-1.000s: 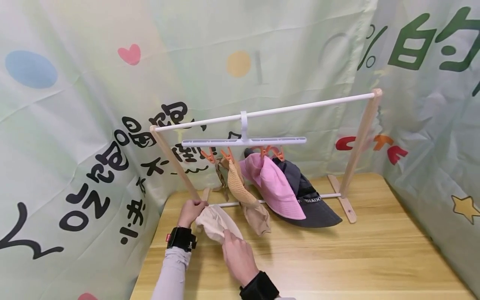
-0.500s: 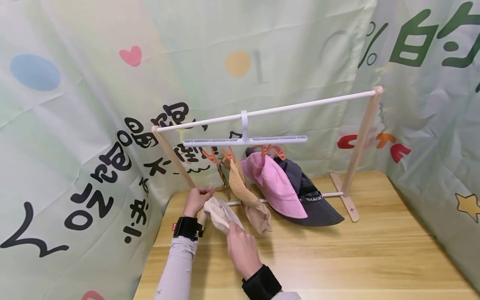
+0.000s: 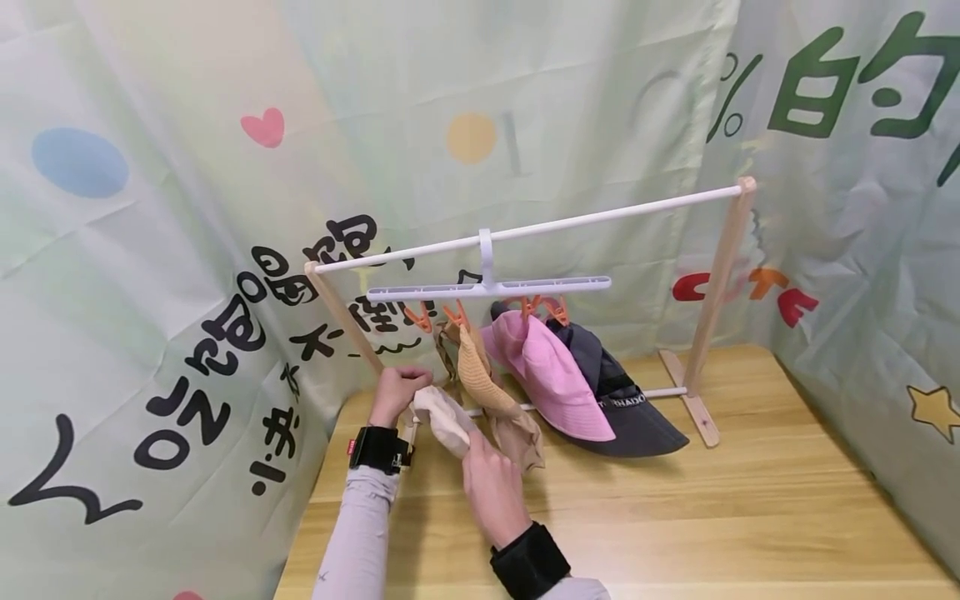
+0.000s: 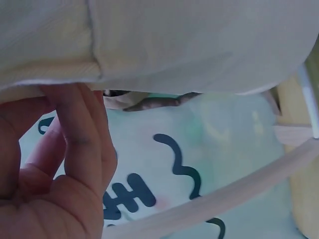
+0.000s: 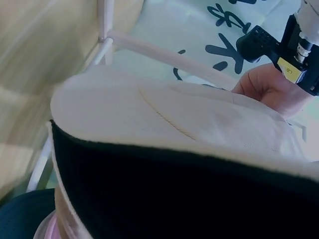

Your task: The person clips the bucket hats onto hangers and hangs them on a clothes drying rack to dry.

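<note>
A cream fabric hat (image 3: 444,418) is held in the air between both hands, below the left end of the hanger. My left hand (image 3: 399,395) pinches its upper left edge; in the left wrist view the fingers (image 4: 82,134) meet the seamed cloth (image 4: 164,47). With curled fingers, my right hand (image 3: 495,492) grips the hat's lower right edge. The right wrist view shows the pale outside (image 5: 124,109) and a dark opening. Above, a lilac hanger (image 3: 487,290) carries orange clips; the leftmost clip (image 3: 418,317) has nothing in it.
Beside the held hat hang a tan hat (image 3: 487,383), a pink bucket hat (image 3: 551,375) and a dark grey hat (image 3: 637,421). The hanger hooks over the white rail (image 3: 607,215) of a wooden-post rack on a wood-grain table (image 3: 675,525). Printed fabric stands behind.
Both hands have risen and shifted right with the cream hat, bringing it nearer the tan hat and the leftmost clips. The hanging hats stay in place.
</note>
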